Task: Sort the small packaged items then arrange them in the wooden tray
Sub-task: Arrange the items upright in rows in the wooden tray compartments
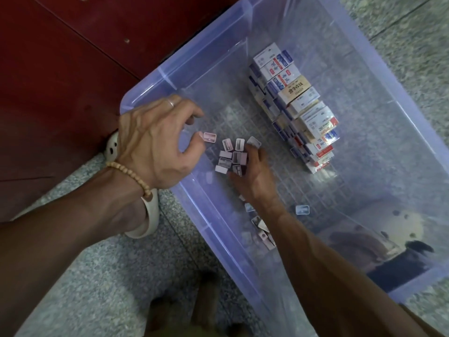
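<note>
— So what lies around?
— Stacked boxes (295, 105) in a diagonal row inside the clear bin (145, 93).
— Hands?
— Left hand (155, 144) fingers pinch one small packet (208, 137); right hand (252, 176) cups a packet cluster (233, 156).

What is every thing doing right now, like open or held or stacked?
Plastic bin: open, no lid, on the floor.
Left hand: pinching one small pink box.
Right hand: cupping a cluster of small boxes.
Stacked boxes: neat row inside the bin.
Loose boxes: scattered on the bin floor.
</note>
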The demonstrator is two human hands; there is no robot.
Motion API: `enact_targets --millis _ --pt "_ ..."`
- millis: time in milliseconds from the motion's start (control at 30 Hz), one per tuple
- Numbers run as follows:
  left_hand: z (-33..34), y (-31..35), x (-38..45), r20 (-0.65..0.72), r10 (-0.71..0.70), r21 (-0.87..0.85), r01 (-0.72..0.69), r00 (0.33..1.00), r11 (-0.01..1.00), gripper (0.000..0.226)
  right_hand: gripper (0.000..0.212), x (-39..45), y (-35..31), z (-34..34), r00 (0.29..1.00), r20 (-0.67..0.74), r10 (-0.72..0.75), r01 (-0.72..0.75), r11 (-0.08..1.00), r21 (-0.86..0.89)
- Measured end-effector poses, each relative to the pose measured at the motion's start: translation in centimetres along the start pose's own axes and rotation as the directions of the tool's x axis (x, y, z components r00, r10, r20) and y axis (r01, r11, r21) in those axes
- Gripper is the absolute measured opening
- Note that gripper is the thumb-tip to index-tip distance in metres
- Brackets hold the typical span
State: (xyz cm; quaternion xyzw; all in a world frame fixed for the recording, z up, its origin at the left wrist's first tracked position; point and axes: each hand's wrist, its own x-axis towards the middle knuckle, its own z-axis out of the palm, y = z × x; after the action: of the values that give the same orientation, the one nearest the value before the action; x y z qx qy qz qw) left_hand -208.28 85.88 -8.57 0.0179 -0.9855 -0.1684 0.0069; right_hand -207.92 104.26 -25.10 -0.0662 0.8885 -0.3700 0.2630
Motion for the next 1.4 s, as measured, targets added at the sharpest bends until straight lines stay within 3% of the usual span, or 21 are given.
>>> enact_targets --millis 100,167,233,367,533,633,767,833,933,1000,1400 --pt "0.0 0.1 0.0 -0.005 -0.006 0.004 0.006 1.000 1.000 0.028 0.070 -0.2 1.1 -0.7 0.969 -0.099 -0.228 0.177 0.912 -0.369" --pt "0.0 0.2 0.0 -0.010 -0.009 0.010 0.009 1.000 1.000 0.028 0.078 -0.1 2.4 -0.9 0.928 -0.013 -0.372 0.309 0.789 -0.531" --pt "0.0 0.3 0.1 -0.013 -0.010 0.009 0.010 1.000 1.000 0.028 0.086 0.9 3.2 -0.6 0.891 0.106 -0.441 0.419 0.713 -0.563" --pt "0.1 0.3 0.0 -0.024 -0.015 0.010 0.015 1.000 1.000 0.028 0.063 4.5 2.2 1.0 0.819 0.190 -0.542 0.554 0.657 -0.512" --pt "0.0 0.4 0.0 -0.028 -0.023 0.014 0.023 0.999 1.000 0.028 0.042 7.2 0.0 1.6 0.834 0.088 -0.545 0.505 0.691 -0.517" --pt "0.0 0.5 -0.1 -0.032 -0.025 0.014 0.025 0.999 1.000 0.027 0.052 7.0 0.8 0.8 0.834 0.046 -0.550 0.488 0.694 -0.530" --pt "0.0 0.5 -0.1 -0.023 -0.028 0.007 0.028 0.999 1.000 0.027 0.075 6.1 2.7 -0.5 0.784 0.258 -0.565 0.596 0.568 -0.567" --pt "0.0 0.4 -0.1 -0.018 -0.031 0.007 0.031 0.999 0.999 0.028 0.065 6.1 2.9 -0.7 0.764 0.305 -0.569 0.623 0.527 -0.578" --pt "0.0 0.4 -0.1 -0.013 -0.027 0.017 0.027 1.000 0.999 0.028 0.038 6.4 2.9 -0.2 0.755 0.253 -0.605 0.613 0.513 -0.601" --pt "0.1 0.3 -0.1 -0.013 -0.021 0.018 0.021 1.000 1.000 0.028 0.032 6.7 2.5 0.0 0.758 0.209 -0.617 0.602 0.540 -0.588" --pt "0.2 0.1 -0.1 -0.016 -0.010 0.011 0.010 1.000 1.000 0.025 0.037 7.8 0.4 -0.2 0.800 0.224 -0.556 0.570 0.587 -0.575"
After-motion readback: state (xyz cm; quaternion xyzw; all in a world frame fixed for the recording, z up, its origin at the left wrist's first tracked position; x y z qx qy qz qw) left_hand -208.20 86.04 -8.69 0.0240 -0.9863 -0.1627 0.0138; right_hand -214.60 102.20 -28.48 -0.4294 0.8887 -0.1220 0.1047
